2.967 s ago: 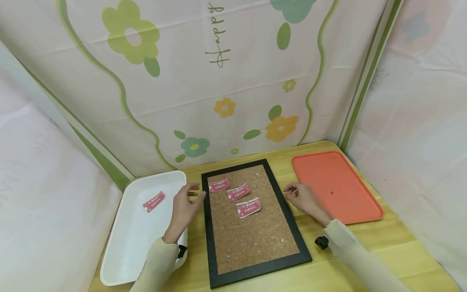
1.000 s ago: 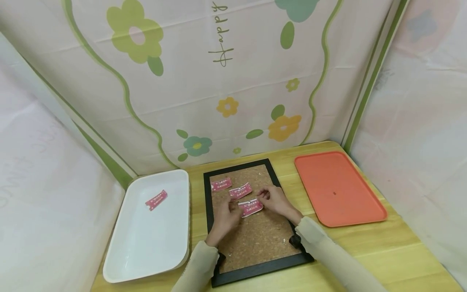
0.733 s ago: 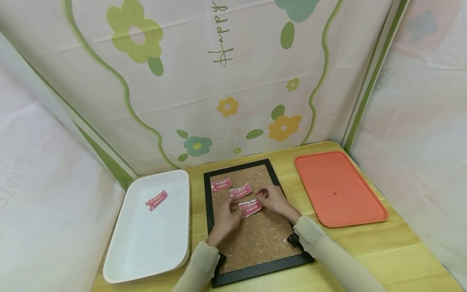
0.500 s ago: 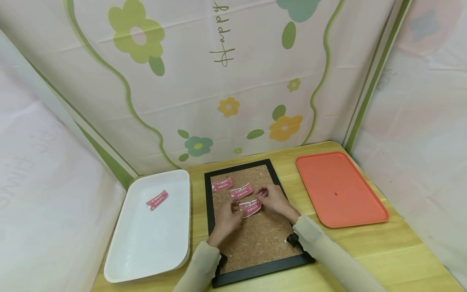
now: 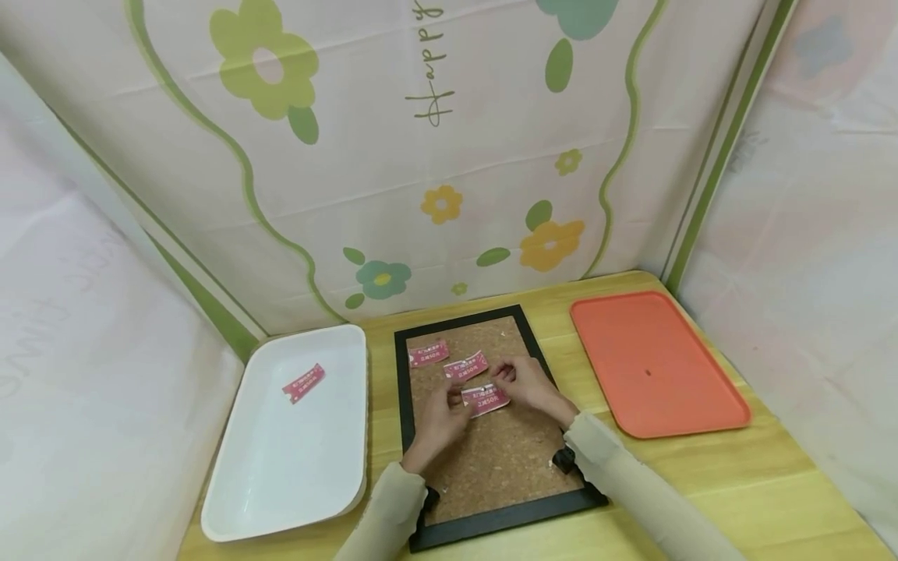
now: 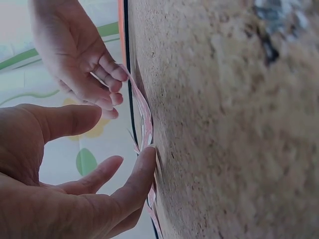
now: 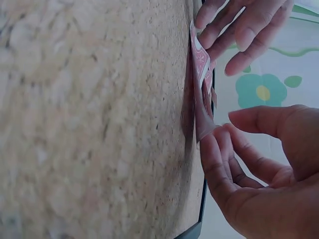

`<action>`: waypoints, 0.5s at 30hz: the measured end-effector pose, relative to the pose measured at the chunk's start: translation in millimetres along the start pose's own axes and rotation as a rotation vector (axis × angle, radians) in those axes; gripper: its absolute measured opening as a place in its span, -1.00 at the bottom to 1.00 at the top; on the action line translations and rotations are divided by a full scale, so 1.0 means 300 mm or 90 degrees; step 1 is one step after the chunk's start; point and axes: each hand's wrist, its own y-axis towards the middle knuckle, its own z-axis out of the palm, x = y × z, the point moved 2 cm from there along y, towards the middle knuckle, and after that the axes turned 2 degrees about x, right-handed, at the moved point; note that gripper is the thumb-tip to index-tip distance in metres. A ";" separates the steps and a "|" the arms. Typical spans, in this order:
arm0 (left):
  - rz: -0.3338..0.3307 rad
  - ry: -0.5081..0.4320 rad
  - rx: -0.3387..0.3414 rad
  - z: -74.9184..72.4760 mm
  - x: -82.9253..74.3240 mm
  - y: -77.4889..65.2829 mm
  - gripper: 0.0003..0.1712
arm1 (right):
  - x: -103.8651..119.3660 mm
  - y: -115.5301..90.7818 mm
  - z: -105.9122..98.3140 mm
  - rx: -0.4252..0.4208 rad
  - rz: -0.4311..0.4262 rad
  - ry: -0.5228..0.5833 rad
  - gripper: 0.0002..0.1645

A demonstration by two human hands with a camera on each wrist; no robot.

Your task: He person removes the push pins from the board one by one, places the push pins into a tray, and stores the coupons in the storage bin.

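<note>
A cork board (image 5: 501, 467) with a black frame lies on the table, bearing three pink paper coupons. Both hands are at the nearest coupon (image 5: 486, 400). My left hand (image 5: 440, 417) touches its left end with the fingertips; in the left wrist view the thumb stands apart from the fingers. At the right end, fingertips of my right hand (image 5: 529, 386) touch the lifted edge, the thumb again apart in the right wrist view. The paper bows up from the cork. Beyond it lie a middle coupon (image 5: 466, 365) and a far-left coupon (image 5: 429, 354).
To the left stands a white basin (image 5: 281, 467) with one pink coupon (image 5: 304, 383) inside. A red tray (image 5: 659, 366) lies on the right of the wooden table (image 5: 758, 483). Patterned cloth walls (image 5: 491, 117) enclose the back and sides.
Three seconds ago both hands hovered at the board's sides; they came inward to the nearest coupon's ends. During the last second they have stayed there, the coupon's curve shifting slightly.
</note>
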 end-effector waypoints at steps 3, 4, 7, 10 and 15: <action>-0.001 -0.007 0.005 0.006 0.000 -0.001 -0.47 | -0.007 -0.003 0.009 0.012 -0.016 -0.014 -0.89; -0.003 -0.009 0.006 0.007 -0.001 -0.001 -0.47 | -0.008 -0.004 0.011 0.013 -0.024 -0.016 -0.89; -0.007 -0.016 0.009 0.010 -0.002 -0.003 -0.47 | -0.010 -0.003 0.017 0.020 -0.041 -0.019 -0.90; -0.011 -0.017 0.014 0.010 -0.004 -0.002 -0.48 | -0.009 -0.003 0.022 0.031 -0.036 -0.014 -0.90; -0.002 -0.009 0.018 0.008 -0.004 0.006 -0.49 | 0.000 -0.001 0.031 0.055 -0.036 -0.010 -0.88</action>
